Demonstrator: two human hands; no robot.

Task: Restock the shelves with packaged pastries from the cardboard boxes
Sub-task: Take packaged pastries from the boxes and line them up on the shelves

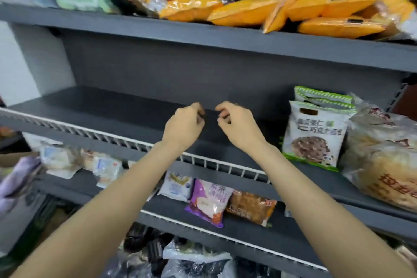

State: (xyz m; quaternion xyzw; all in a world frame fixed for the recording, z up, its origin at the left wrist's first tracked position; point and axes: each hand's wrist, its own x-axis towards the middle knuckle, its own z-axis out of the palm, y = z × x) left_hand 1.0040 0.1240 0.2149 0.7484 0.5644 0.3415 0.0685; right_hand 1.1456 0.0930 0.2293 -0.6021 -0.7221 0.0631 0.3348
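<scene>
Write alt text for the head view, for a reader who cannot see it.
Two bare hands, left hand and right hand, reach with curled fingers over the bare middle shelf, holding nothing. Green-trimmed pastry bags stand at its right end; orange packets crowd the shelf above.

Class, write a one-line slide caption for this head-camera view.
Both hands, left hand and right hand, hover empty with curled fingers over the bare middle shelf beside green-trimmed pastry bags.
</scene>
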